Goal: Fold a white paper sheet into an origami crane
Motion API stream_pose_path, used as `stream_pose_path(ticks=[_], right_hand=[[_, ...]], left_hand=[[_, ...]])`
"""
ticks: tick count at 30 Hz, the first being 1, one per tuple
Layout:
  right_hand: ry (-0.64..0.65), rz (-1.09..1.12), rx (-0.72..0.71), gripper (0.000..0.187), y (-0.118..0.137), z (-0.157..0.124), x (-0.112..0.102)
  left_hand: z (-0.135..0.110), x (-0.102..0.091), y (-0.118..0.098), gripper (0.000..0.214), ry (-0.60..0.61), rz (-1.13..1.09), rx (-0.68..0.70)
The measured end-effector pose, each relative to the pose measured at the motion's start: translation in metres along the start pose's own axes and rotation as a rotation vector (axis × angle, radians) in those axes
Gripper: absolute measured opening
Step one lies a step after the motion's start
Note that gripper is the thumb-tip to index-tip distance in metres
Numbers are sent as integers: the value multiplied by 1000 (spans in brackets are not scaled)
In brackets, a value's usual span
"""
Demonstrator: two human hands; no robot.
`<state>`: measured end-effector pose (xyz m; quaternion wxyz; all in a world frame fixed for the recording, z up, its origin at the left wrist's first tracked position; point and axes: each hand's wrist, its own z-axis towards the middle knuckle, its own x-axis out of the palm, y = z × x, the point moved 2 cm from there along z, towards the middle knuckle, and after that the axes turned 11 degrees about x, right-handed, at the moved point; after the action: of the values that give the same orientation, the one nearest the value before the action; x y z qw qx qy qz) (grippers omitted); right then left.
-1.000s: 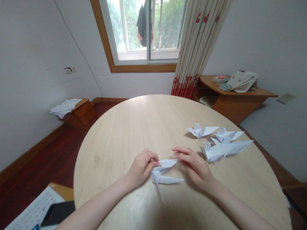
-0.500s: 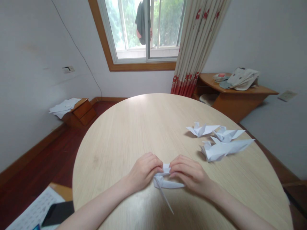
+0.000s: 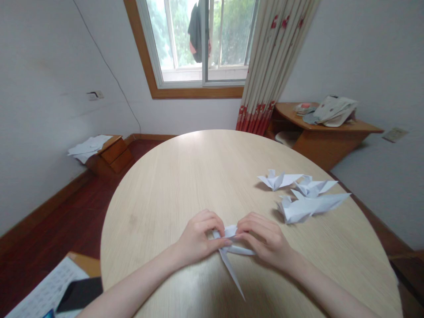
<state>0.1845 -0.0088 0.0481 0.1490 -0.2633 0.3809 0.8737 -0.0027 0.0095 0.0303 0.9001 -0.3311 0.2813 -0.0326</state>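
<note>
Between my hands, near the front of the round table, is a piece of folded white paper with long narrow points. One point sticks out toward me and another runs to the right. My left hand pinches its left side, the thumb lying across the folds. On the right edge, the fingertips and thumb of my right hand are closed. My fingers hide part of the middle folds. To the right sit three folded paper birds: one at the back, one beside it and a larger one in front.
A black phone lies on a printed sheet at the lower left. Papers cover a small wooden cabinet. A wooden desk with a cloth bag stands at the back right, beside the curtain.
My left thumb has moved right across the folded paper, covering its middle. The point facing me has swung slightly outward and looks wider. The paper birds have stayed put.
</note>
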Motion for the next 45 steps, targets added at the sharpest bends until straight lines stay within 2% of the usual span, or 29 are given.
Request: stream_pose_path(ticks=[4,11,16,18,25,35,39,45], right_hand=[[-31,-2,42,13,2,-1,1],[-109,-24,206,10,2,-3,1],[-140,-14,250,14,5,-3,0],[-152,-13,250,15,5,-4,0],[-171,-38,174,13,7,-5,0],[-80,-73,67,15,13,-1,-5],[-40,-114,11,17,11,-3,-5],[-15,-160,29,24,4,-5,-4]], left_hand=[[-2,2,2,30,-22,-76,-72],[-5,6,2,24,-18,-154,-120],[-7,9,2,21,-34,-214,-315],[-6,9,2,21,-26,-221,-339],[-4,8,0,25,24,-155,-156],[-6,12,0,32,55,-77,-34],[-5,9,0,37,71,-59,-15],[-6,8,4,37,65,-67,-44]])
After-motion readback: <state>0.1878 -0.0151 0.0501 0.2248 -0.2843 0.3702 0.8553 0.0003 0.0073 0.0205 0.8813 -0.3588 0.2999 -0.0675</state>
